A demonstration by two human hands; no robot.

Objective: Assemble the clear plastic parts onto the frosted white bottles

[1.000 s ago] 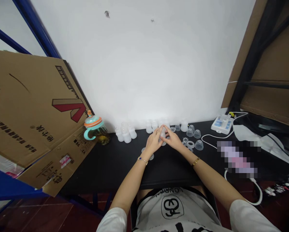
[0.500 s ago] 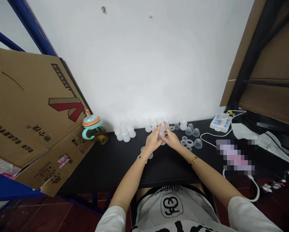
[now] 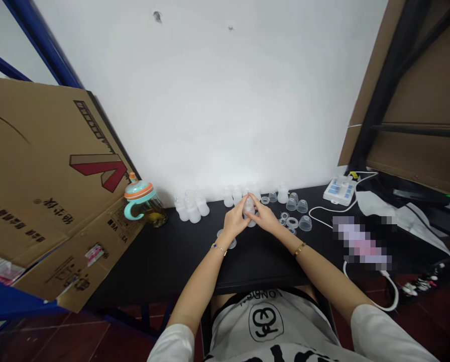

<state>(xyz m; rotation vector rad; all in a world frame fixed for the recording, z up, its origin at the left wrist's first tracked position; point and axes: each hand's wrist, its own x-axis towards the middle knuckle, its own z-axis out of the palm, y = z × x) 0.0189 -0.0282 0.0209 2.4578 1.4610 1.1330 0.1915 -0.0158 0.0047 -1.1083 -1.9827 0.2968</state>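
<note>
Both hands close in from either side on a small baby bottle (image 3: 249, 205) that stands upright with a clear domed top. My left hand (image 3: 234, 219) wraps its left side, and my right hand (image 3: 265, 217) its right, with the fingertips nearly meeting at the top. Much of the bottle is hidden by fingers. Close to my right hand lie clear rings (image 3: 292, 222) and domed caps (image 3: 305, 223). Several similar white bottles (image 3: 228, 197) stand just behind the hands. Clear discs (image 3: 231, 244) lie partly under my left wrist.
Another group of white bottles (image 3: 193, 213) stands to the left, near a teal-lidded jug (image 3: 145, 205) and a large cardboard box (image 3: 40, 166). On the right are a power strip (image 3: 338, 191), a white cable (image 3: 321, 208) and white paper (image 3: 383, 206) on the black table (image 3: 164, 269).
My raised index fingers have come down and inward around the bottle's domed top. The whole view has shifted slightly; the things on the table look unmoved.
</note>
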